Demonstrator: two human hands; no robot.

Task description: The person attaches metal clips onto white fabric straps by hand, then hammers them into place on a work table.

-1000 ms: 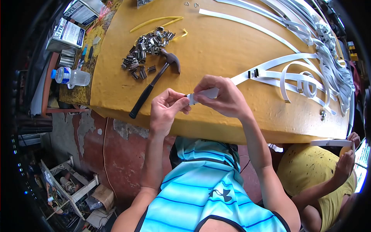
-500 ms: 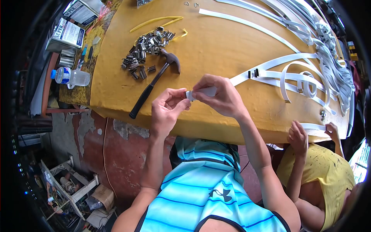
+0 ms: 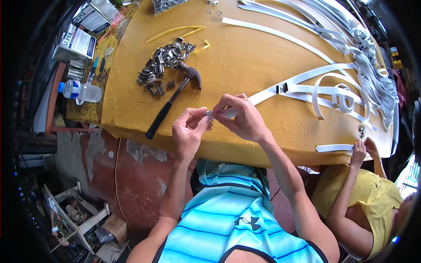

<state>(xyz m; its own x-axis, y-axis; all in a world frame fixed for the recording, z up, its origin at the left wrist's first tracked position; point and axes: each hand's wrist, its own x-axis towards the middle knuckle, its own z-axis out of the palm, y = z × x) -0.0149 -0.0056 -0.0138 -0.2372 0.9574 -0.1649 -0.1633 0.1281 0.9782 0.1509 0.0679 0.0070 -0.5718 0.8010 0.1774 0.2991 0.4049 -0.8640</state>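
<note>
Between my hands, just over the table's near edge, is the end of a white strap (image 3: 263, 94) with a small metal clip (image 3: 208, 114) at its tip. My left hand (image 3: 189, 128) pinches the clip between thumb and fingertips, hiding part of it. Right beside it, my right hand (image 3: 240, 117) is closed on the strap a little behind the clip. From there the strap runs back to the right across the table. A claw hammer (image 3: 174, 101) with a black handle lies left of my hands, near a heap of metal clips (image 3: 162, 61).
White straps (image 3: 337, 90), some with metal pieces, cover the right side of the yellow table (image 3: 237, 57). A co-worker's hands (image 3: 360, 151) hold another strap at the near right. A plastic bottle (image 3: 81, 90) and metal cans (image 3: 75, 41) stand at the left.
My left fingers have closed further over the clip, and both hands sit slightly lower in view. The co-worker's hands have come together, with a strap end now lying to their left.
</note>
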